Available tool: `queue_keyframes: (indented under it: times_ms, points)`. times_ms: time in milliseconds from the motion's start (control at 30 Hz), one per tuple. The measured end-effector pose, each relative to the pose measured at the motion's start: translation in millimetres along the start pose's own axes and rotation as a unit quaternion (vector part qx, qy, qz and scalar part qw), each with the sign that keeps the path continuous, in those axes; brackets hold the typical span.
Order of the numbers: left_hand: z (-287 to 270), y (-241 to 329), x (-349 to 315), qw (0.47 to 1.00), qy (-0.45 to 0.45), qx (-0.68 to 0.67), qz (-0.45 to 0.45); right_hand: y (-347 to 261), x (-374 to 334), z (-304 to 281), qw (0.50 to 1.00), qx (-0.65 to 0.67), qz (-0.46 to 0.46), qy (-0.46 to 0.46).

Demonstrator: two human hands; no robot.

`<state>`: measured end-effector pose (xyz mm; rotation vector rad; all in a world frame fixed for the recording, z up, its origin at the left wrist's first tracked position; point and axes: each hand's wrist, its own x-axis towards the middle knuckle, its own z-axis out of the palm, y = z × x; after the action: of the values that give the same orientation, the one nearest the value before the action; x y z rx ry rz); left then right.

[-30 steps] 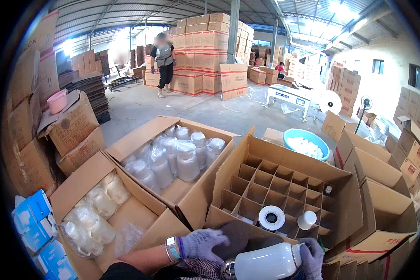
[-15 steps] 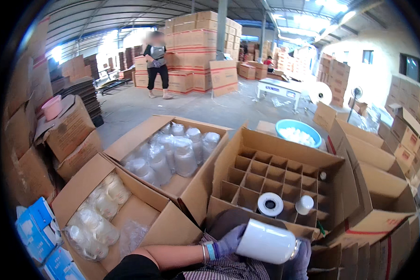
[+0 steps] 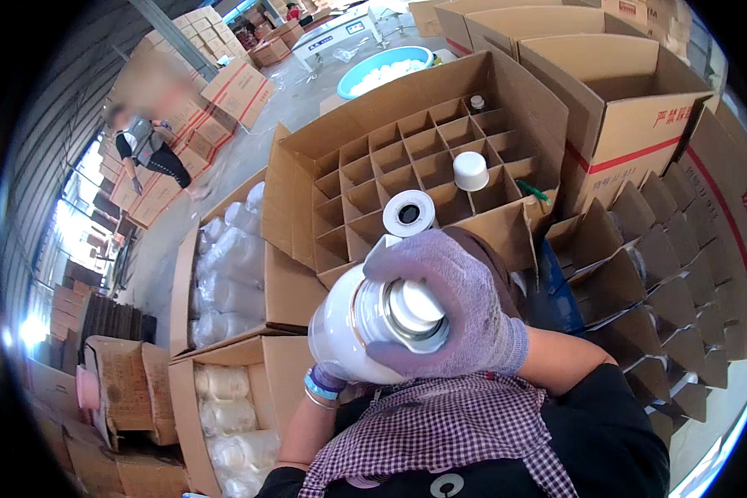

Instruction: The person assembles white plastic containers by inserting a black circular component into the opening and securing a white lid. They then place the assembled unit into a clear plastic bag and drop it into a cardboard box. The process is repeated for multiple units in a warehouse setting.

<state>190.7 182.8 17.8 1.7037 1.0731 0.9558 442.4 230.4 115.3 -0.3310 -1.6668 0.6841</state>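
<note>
A glossy white vacuum flask (image 3: 334,319) is held close in front of me, its metal-rimmed neck and white stopper (image 3: 415,305) turned up towards me. My right hand (image 3: 465,307), in a greyish-purple glove, is closed around the neck. At the flask's lower side my left hand (image 3: 330,380), also gloved, grips the body; most of its fingers are hidden behind it. Just beyond stands a white round part with a dark centre (image 3: 408,213), at the near edge of a divided carton (image 3: 415,153). A white cap (image 3: 471,172) rests on the cardboard dividers.
To the left, two cartons hold plastic-wrapped white bottles (image 3: 228,286) and clear-wrapped pale pieces (image 3: 228,415). Open cartons (image 3: 614,116) and cardboard dividers (image 3: 639,274) crowd the right. A blue basin (image 3: 349,83) of white pieces sits beyond. Another person (image 3: 145,149) stands at far left.
The flask has gone from lying sideways to having its mouth tipped up towards me. My right hand has come over its neck. The whole view has tilted and shifted.
</note>
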Motion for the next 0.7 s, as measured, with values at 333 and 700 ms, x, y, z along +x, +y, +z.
queue_keyframes:
  times_ms: [333, 700]
  points:
    - [9.5, 3.4, -20.0, 0.999, 0.025, -0.002, -0.023, 20.6, -2.9, 4.3, 0.979, 0.161, -0.012, -0.127]
    - [-11.8, -36.0, -18.5, 0.950, 0.175, -0.248, -0.076, 90.6, 5.4, 27.1, 0.939, 0.018, 0.256, 0.228]
